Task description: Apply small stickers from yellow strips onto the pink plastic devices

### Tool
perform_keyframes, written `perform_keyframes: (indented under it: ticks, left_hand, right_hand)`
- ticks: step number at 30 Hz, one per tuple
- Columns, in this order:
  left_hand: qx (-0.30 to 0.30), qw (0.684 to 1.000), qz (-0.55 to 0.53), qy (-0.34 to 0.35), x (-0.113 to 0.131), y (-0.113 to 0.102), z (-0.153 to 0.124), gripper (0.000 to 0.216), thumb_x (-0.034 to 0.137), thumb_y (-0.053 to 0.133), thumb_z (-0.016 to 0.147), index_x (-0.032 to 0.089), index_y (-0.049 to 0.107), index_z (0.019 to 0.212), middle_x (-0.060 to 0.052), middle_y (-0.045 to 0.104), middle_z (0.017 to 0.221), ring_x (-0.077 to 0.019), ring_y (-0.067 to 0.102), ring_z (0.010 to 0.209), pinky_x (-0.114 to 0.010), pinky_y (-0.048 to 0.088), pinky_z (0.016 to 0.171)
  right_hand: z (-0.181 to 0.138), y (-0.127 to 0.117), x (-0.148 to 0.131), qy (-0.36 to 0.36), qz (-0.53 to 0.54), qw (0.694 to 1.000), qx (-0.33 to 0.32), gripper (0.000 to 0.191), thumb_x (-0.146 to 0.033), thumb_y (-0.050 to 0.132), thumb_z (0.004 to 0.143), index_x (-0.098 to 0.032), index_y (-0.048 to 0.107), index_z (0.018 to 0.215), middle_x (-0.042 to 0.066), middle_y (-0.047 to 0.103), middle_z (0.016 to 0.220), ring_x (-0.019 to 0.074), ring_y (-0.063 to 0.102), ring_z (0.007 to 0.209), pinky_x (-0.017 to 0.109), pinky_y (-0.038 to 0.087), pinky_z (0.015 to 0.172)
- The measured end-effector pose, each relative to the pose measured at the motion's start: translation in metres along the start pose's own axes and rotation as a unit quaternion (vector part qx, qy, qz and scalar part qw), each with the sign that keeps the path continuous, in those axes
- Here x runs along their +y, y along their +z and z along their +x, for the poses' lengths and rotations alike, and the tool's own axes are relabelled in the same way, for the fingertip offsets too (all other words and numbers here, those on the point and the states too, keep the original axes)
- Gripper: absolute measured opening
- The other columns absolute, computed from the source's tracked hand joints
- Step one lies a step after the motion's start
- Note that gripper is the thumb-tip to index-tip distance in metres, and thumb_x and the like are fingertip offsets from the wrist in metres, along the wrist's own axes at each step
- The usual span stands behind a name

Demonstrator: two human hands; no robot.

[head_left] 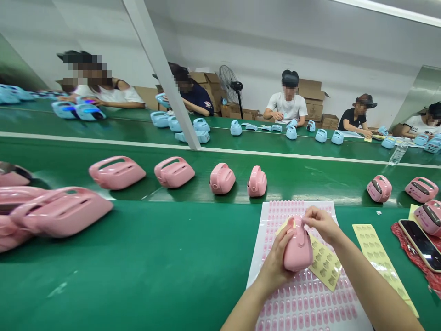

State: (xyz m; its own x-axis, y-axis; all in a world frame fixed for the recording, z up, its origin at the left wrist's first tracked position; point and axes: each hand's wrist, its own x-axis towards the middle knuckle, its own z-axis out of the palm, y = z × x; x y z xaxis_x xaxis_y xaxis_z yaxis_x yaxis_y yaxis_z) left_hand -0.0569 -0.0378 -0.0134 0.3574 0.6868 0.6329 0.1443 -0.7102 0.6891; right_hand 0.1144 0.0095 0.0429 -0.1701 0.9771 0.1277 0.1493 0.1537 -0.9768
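A pink plastic handheld device with a carry handle (pixel 298 253) stands tilted in my left hand (pixel 277 262), whose fingers wrap round its side. At the top of the handle, my right hand (pixel 322 224) has its fingertips pinched together against the device; anything between them is too small to make out. Under both hands lies a large white sheet of pink oval stickers (pixel 275 309). A yellow sticker strip with grey shapes (pixel 325 265) rests on that sheet, partly covered by the device.
More pink devices (pixel 117 174) stand along the green belt and at the left. To my right are another yellow strip (pixel 382 262), a phone (pixel 422 243) on red wrapping and a pink device (pixel 429 216). Several people work with blue devices (pixel 236 128) beyond a white post (pixel 165 73).
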Motion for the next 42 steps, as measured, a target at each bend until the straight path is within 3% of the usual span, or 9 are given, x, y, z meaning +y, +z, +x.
perform_keyframes:
  ticks: [3, 10, 22, 25, 30, 33, 37, 40, 42]
  left_hand:
    - [-0.017, 0.999, 0.046, 0.023, -0.001, 0.000, -0.001, 0.090, 0.004, 0.063, 0.065, 0.032, 0.015, 0.135, -0.014, 0.016, 0.143, -0.0323, 0.020, 0.130, -0.052, 0.031, 0.099]
    - [-0.017, 0.997, 0.070, 0.029, 0.003, -0.002, 0.000, 0.085, 0.008, 0.062, 0.068, 0.032, 0.014, 0.135, -0.014, 0.017, 0.142, -0.0331, 0.023, 0.129, -0.052, 0.034, 0.097]
    - [-0.016, 0.996, 0.081, 0.032, 0.005, -0.003, 0.001, 0.086, 0.009, 0.063, 0.069, 0.032, 0.013, 0.135, -0.015, 0.019, 0.141, -0.0336, 0.025, 0.128, -0.053, 0.036, 0.095]
    - [-0.013, 0.996, 0.084, 0.033, 0.004, -0.003, 0.000, 0.084, 0.007, 0.061, 0.069, 0.031, 0.014, 0.135, -0.015, 0.019, 0.141, -0.0333, 0.025, 0.128, -0.053, 0.036, 0.096]
    - [-0.010, 0.994, 0.098, 0.037, 0.005, -0.002, 0.000, 0.084, 0.008, 0.061, 0.070, 0.031, 0.013, 0.134, -0.016, 0.020, 0.140, -0.0330, 0.027, 0.127, -0.052, 0.037, 0.095]
    - [-0.006, 0.992, 0.116, 0.041, 0.002, -0.002, -0.002, 0.084, 0.007, 0.062, 0.069, 0.030, 0.014, 0.135, -0.016, 0.023, 0.139, -0.0334, 0.030, 0.126, -0.052, 0.039, 0.093]
    - [-0.003, 0.990, 0.128, 0.058, 0.001, -0.004, -0.003, 0.087, 0.009, 0.065, 0.066, 0.029, 0.015, 0.135, -0.017, 0.030, 0.134, -0.0333, 0.036, 0.122, -0.049, 0.043, 0.090]
    - [0.002, 0.990, 0.114, 0.081, 0.011, -0.004, -0.002, 0.089, 0.014, 0.070, 0.064, 0.030, 0.017, 0.134, -0.017, 0.034, 0.131, -0.0330, 0.040, 0.120, -0.048, 0.043, 0.090]
    - [0.006, 0.993, 0.088, 0.080, 0.020, -0.003, -0.002, 0.088, 0.017, 0.071, 0.063, 0.031, 0.018, 0.132, -0.016, 0.037, 0.129, -0.0331, 0.041, 0.119, -0.049, 0.042, 0.090]
  right_hand:
    - [-0.023, 0.005, -0.011, 0.000, 0.040, 0.997, -0.072, 0.026, -0.041, 0.066, 0.064, -0.019, 0.054, 0.059, -0.001, 0.049, 0.067, 0.0134, 0.048, 0.063, 0.029, 0.039, 0.062]
    - [-0.034, 0.011, -0.014, -0.013, 0.005, 0.999, -0.043, 0.023, -0.039, 0.064, 0.067, -0.019, 0.056, 0.059, 0.000, 0.045, 0.069, 0.0138, 0.044, 0.065, 0.030, 0.036, 0.064]
    - [-0.039, 0.018, -0.009, -0.130, -0.080, 0.988, -0.004, 0.015, -0.024, 0.055, 0.075, -0.019, 0.054, 0.062, 0.000, 0.041, 0.070, 0.0129, 0.045, 0.065, 0.027, 0.041, 0.058]
    - [-0.041, 0.019, -0.003, -0.213, -0.144, 0.966, 0.029, 0.015, -0.022, 0.051, 0.079, -0.019, 0.056, 0.066, 0.001, 0.042, 0.072, 0.0135, 0.046, 0.066, 0.026, 0.042, 0.057]
    - [-0.048, 0.021, 0.007, -0.322, -0.301, 0.893, 0.095, 0.014, -0.025, 0.048, 0.083, -0.022, 0.061, 0.084, 0.002, 0.042, 0.071, 0.0134, 0.043, 0.060, 0.027, 0.039, 0.053]
    - [-0.051, 0.024, 0.010, -0.291, -0.267, 0.913, 0.103, 0.021, -0.026, 0.047, 0.083, -0.024, 0.057, 0.101, 0.002, 0.042, 0.073, 0.0140, 0.045, 0.063, 0.027, 0.041, 0.055]
    - [-0.045, 0.021, 0.008, -0.151, -0.136, 0.978, 0.049, 0.047, -0.034, 0.056, 0.076, -0.024, 0.044, 0.120, 0.000, 0.042, 0.076, 0.0114, 0.041, 0.057, 0.025, 0.040, 0.051]
    - [-0.031, 0.009, 0.006, -0.084, -0.076, 0.993, 0.018, 0.058, -0.041, 0.063, 0.068, -0.023, 0.046, 0.120, 0.001, 0.044, 0.081, 0.0098, 0.038, 0.057, 0.025, 0.040, 0.053]
    - [-0.022, 0.001, 0.006, -0.075, -0.051, 0.996, -0.025, 0.049, -0.044, 0.063, 0.065, -0.023, 0.056, 0.109, 0.002, 0.047, 0.086, 0.0110, 0.044, 0.064, 0.026, 0.042, 0.061]
